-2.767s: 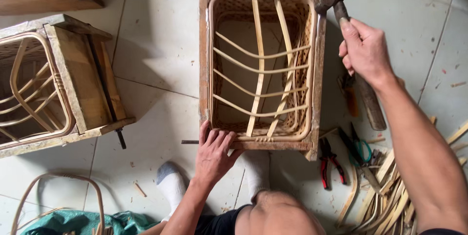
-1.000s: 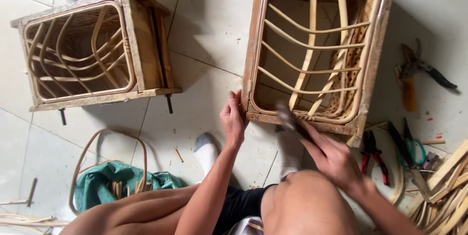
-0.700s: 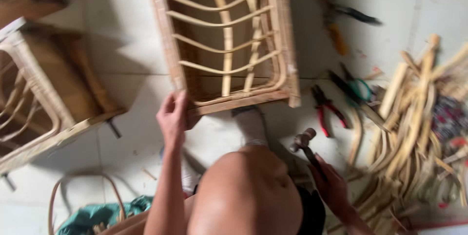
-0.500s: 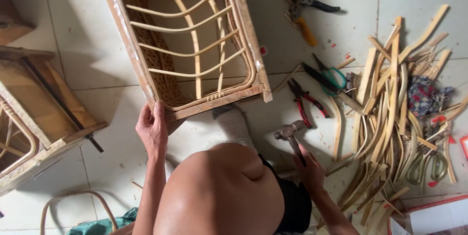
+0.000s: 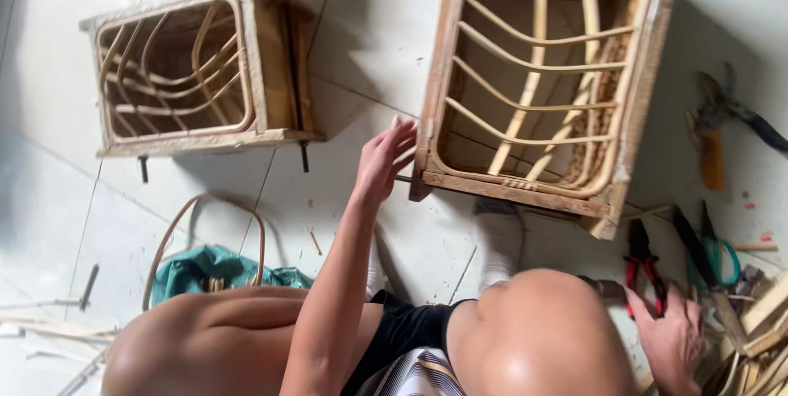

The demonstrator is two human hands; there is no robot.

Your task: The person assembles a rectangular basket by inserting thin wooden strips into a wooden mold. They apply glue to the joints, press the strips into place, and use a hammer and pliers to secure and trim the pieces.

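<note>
Since half a second ago the view has swung left: the rattan-and-wood frame (image 5: pixel 542 84) now sits at one o'clock, its top cut off by the picture edge, and a second frame (image 5: pixel 193 72) has come fully into sight at ten o'clock. The left hand (image 5: pixel 384 160) has shifted to the near left corner of the first frame, fingers spread and loose, fingertips touching the corner post, clamped on nothing. The right hand (image 5: pixel 673 343) has dropped to the floor at four o'clock, beside the red-handled pliers (image 5: pixel 644 269); the raised knee (image 5: pixel 542 338) hides its thumb side and the hammer it carried, so whether it grips anything cannot be told. Green-handled scissors (image 5: pixel 710 252) lie just right of the pliers. A blurred tool with an orange handle (image 5: pixel 712 137) lies at three o'clock. A green cloth bag (image 5: pixel 209 269) sits at eight o'clock.
</note>
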